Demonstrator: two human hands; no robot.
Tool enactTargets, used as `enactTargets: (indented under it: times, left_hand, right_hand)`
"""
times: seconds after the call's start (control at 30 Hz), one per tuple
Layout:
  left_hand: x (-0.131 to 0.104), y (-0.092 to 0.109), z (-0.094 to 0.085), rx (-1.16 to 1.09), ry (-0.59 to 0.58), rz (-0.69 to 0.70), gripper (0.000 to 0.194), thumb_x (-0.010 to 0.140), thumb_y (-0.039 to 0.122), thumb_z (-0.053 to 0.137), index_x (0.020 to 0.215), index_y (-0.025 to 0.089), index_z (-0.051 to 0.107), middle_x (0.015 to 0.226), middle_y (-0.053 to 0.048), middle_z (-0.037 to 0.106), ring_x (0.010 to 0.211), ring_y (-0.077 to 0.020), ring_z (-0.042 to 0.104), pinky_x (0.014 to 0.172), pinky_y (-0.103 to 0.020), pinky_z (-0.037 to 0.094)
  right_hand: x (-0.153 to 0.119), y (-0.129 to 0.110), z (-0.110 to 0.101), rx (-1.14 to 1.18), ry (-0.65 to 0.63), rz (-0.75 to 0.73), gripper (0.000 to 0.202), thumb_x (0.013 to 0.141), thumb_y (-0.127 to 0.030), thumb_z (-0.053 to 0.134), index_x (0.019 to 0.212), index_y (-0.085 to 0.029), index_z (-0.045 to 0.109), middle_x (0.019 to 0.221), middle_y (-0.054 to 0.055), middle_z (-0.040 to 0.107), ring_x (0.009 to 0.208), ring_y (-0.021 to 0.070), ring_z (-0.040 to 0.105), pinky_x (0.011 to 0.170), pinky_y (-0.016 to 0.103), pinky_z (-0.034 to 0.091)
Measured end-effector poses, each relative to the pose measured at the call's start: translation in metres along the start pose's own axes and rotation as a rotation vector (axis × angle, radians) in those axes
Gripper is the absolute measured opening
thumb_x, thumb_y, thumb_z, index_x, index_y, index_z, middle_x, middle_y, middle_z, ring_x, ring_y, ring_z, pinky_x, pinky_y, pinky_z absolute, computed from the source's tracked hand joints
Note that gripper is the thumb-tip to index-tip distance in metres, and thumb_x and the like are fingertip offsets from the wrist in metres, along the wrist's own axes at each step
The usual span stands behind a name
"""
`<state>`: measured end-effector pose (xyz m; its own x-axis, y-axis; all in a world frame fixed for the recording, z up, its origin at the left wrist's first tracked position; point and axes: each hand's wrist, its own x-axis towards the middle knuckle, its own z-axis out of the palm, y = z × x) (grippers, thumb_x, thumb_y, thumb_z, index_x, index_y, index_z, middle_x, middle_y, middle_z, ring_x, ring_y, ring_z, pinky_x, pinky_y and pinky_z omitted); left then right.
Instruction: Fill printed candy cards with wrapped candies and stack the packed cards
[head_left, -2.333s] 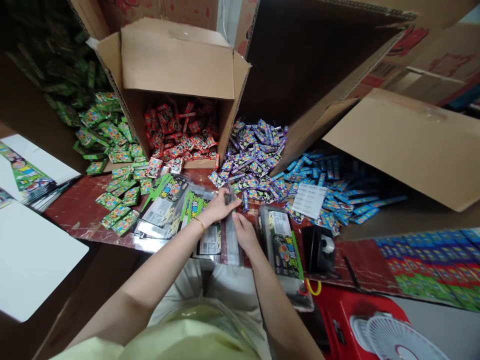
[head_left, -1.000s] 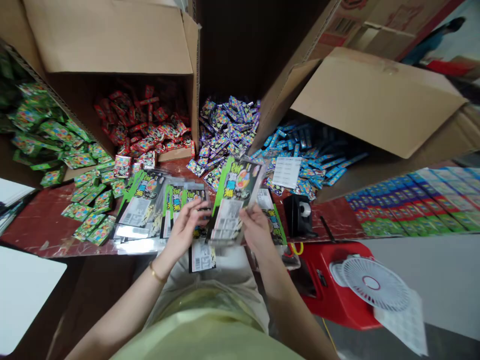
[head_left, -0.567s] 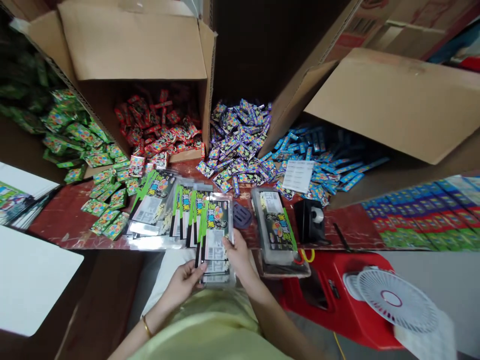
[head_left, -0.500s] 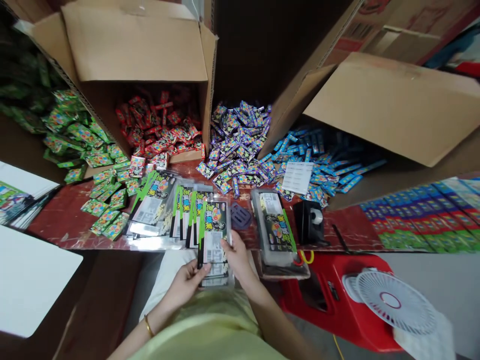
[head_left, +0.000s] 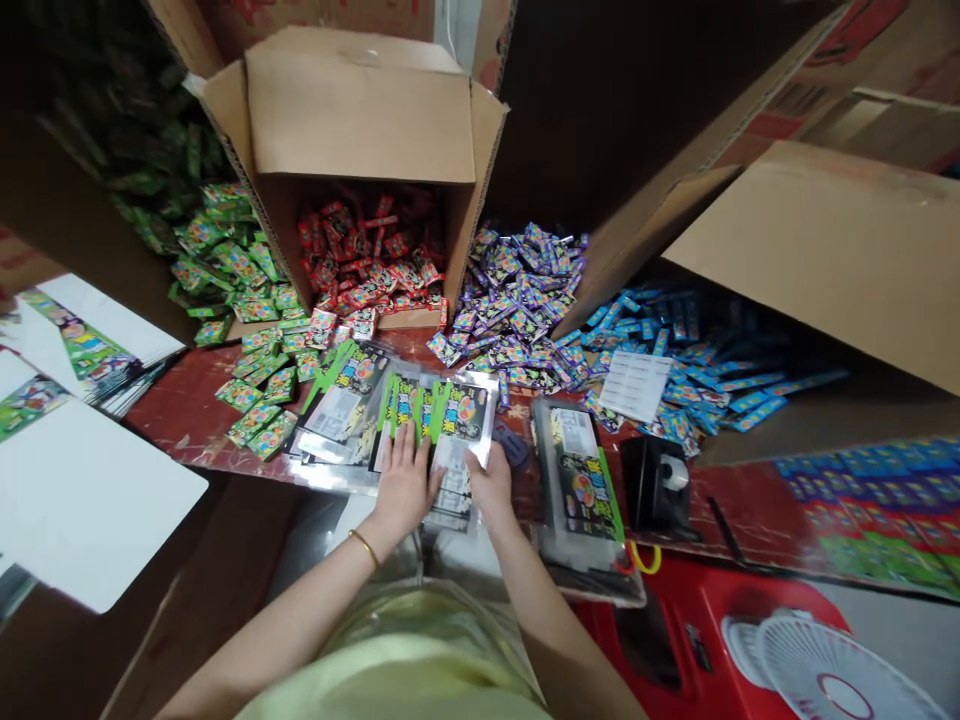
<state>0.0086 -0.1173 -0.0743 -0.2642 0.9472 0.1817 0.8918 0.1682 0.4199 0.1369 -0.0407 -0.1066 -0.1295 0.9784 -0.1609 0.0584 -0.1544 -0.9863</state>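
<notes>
Several clear plastic bags with black-and-green printed fronts (head_left: pixel 459 412) overlap near the table's front edge. My left hand (head_left: pixel 403 490) lies over their left part, fingers stretched out and palm down. At the right edge of the nearest bag, my right hand (head_left: pixel 491 488) pinches it, thumb on top; the fingers underneath are hidden. Left of these, more printed plastic bags (head_left: pixel 334 415) lie in a pile touching them. Just beyond my right hand is a flat purple slotted piece (head_left: pixel 513 446), partly covered.
Small packets lie heaped in and before cardboard boxes: green (head_left: pixel 232 255), red (head_left: pixel 375 270), purple (head_left: pixel 525 290), blue (head_left: pixel 675 340). Right of my hands are another bag stack (head_left: pixel 581 480) and a black tape dispenser (head_left: pixel 654 485). A white fan (head_left: pixel 825 660) stands by a red stool (head_left: pixel 697 600).
The bags have moved forward from my lap side onto the table. My left hand has gone from gripping their lower edge to lying flat on them. The view has shifted left.
</notes>
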Motion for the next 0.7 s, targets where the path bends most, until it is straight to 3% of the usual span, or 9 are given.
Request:
enactTargets:
  times: [0.2,0.33,0.43,0.53,0.63,0.7]
  left_hand:
    - [-0.009,0.004,0.022,-0.025,-0.017,-0.004,0.060,0.094,0.041,0.039,0.139,0.000,0.037,0.149,-0.027,0.034,0.144,-0.0327,0.022,0.114,-0.051,0.028]
    - [-0.012,0.007,0.028,-0.007,-0.018,-0.022,0.068,0.094,0.045,0.039,0.143,0.000,0.030,0.153,-0.028,0.023,0.145,-0.0348,0.013,0.114,-0.054,0.025]
    - [-0.013,0.005,0.026,-0.046,-0.016,-0.038,0.072,0.093,0.048,0.040,0.145,0.002,0.025,0.154,-0.028,0.020,0.146,-0.0346,0.010,0.114,-0.055,0.025]
    - [-0.010,0.002,0.016,-0.129,0.002,-0.083,0.073,0.093,0.049,0.039,0.147,0.003,0.020,0.152,-0.027,0.027,0.145,-0.0340,0.018,0.112,-0.055,0.027]
    - [0.001,-0.004,0.001,-0.138,0.014,-0.101,0.056,0.095,0.042,0.037,0.140,0.008,0.037,0.143,-0.022,0.045,0.136,-0.0322,0.037,0.110,-0.051,0.032]
    - [0.011,-0.007,-0.007,-0.060,0.012,-0.115,0.045,0.095,0.037,0.039,0.128,0.010,0.051,0.136,-0.020,0.051,0.128,-0.0336,0.044,0.105,-0.051,0.036]
  right_hand:
    - [-0.008,0.010,0.006,-0.086,0.068,-0.015,0.031,0.066,-0.035,0.068,0.093,-0.021,0.060,0.098,0.005,0.067,0.098,0.0230,0.059,0.090,0.036,0.044]
    - [-0.005,0.011,0.013,0.006,0.025,0.035,0.030,0.063,-0.035,0.071,0.086,-0.020,0.059,0.085,0.002,0.068,0.086,0.0207,0.063,0.080,0.033,0.048]
    - [-0.003,0.007,0.015,0.067,0.025,0.049,0.033,0.062,-0.035,0.073,0.086,-0.020,0.057,0.082,0.001,0.069,0.080,0.0192,0.064,0.078,0.033,0.049]
    - [-0.006,-0.004,0.007,0.271,0.021,0.103,0.044,0.059,-0.032,0.077,0.095,-0.021,0.055,0.088,0.001,0.072,0.082,0.0188,0.067,0.081,0.034,0.050]
    - [-0.013,-0.017,-0.012,0.382,-0.011,0.161,0.058,0.055,-0.028,0.082,0.107,-0.024,0.056,0.093,0.001,0.074,0.083,0.0201,0.068,0.082,0.037,0.052]
    - [-0.020,-0.023,-0.027,0.364,-0.080,0.222,0.054,0.054,-0.027,0.085,0.102,-0.023,0.062,0.090,0.003,0.074,0.083,0.0224,0.069,0.081,0.039,0.053]
